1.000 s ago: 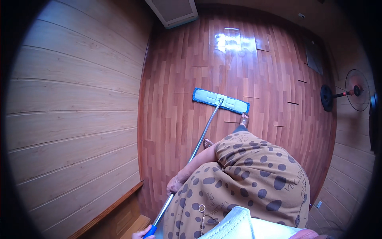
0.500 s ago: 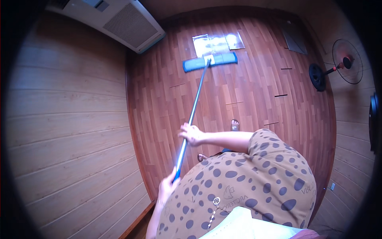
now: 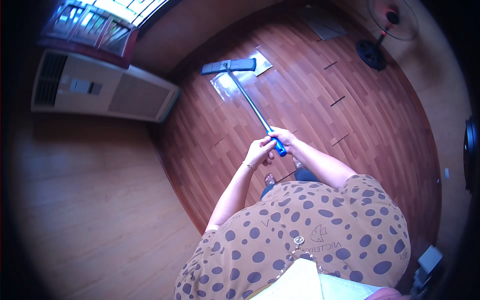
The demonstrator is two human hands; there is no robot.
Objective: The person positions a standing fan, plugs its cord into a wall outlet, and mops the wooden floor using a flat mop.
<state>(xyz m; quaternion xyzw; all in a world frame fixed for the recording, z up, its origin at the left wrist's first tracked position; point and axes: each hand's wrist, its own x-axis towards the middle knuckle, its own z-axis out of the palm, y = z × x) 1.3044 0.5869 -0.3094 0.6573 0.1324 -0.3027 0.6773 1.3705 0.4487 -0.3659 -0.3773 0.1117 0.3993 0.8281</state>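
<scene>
Floorboards (image 3: 300, 95) carry my flat mop (image 3: 250, 101), its long head (image 3: 228, 66) lying across a bright reflection ahead of me. My right hand (image 3: 284, 139) wraps the handle by its blue grip (image 3: 281, 149); my left hand (image 3: 259, 153) curls at the same grip, though I cannot tell how firmly. A white grilled unit (image 3: 105, 87) stands to the left.

Metal pole (image 3: 249, 100); smooth plastic grip (image 3: 281, 149); glossy wood-look floor (image 3: 300, 95).

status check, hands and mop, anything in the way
Right hand closed on blue grip, left hand at it too. Mop head at bright floor patch. Fan stands off to the right, apart from mop head.
</scene>
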